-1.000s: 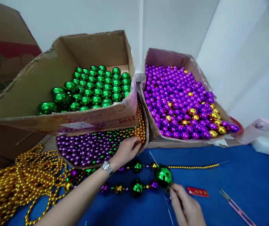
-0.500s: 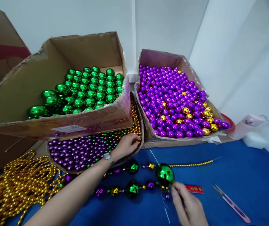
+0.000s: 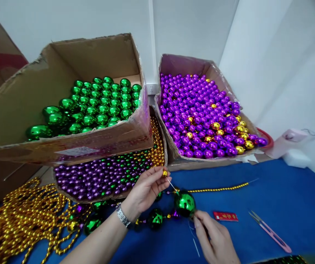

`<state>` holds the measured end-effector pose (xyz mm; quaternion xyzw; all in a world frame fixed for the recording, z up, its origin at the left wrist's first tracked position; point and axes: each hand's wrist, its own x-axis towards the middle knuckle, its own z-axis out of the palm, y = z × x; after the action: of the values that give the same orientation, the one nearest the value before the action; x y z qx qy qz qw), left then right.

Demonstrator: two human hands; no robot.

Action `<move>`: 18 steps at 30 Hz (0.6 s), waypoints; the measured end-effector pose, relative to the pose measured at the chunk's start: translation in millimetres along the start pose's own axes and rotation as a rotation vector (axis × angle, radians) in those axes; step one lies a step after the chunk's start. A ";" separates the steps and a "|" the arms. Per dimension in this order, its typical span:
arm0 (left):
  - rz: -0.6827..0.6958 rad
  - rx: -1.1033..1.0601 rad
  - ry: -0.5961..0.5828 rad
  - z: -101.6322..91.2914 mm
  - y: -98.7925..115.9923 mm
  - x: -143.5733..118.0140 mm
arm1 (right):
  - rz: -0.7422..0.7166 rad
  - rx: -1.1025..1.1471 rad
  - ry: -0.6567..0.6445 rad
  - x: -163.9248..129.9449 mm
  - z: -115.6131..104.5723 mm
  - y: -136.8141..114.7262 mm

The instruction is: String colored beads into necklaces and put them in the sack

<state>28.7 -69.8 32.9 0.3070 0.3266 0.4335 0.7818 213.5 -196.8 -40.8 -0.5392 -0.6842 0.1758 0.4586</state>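
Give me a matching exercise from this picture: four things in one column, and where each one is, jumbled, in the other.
Things:
1. small gold bead
2. large green bead with a thin wire at its top
3. pink-handled tool
4. gold bead strands

Places:
A. on the blue cloth, right of the red packet
B. heaped at the picture's left edge
C. at the left hand's fingertips
D. at the right hand's fingertips

Pairs: 1-C, 2-D, 3-A, 4-B

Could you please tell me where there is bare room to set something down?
The blue cloth is bare right of the pink-handled snips, and between the gold bead strand and the red packet. It is crowded at left with gold bead garlands, and mid-table by the left hand, right hand and large green bead.
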 end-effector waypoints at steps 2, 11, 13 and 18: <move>-0.014 -0.008 0.000 0.7 -1.6 -0.2 | -0.002 -0.010 -0.019 -1.7 -1.0 2.6; 0.059 0.153 -0.049 7.3 -4.4 -2.0 | -0.011 -0.082 -0.026 -1.2 -4.9 7.3; 0.106 0.223 -0.078 15.1 -5.8 -2.1 | -0.026 -0.151 -0.014 3.2 -11.6 9.4; 0.153 0.313 -0.175 38.1 -16.3 0.4 | 0.001 -0.299 0.070 10.6 -34.9 22.4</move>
<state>66.3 -84.0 43.1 0.4852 0.2964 0.4072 0.7148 254.9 -188.1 -34.6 -0.6075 -0.6861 0.0530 0.3968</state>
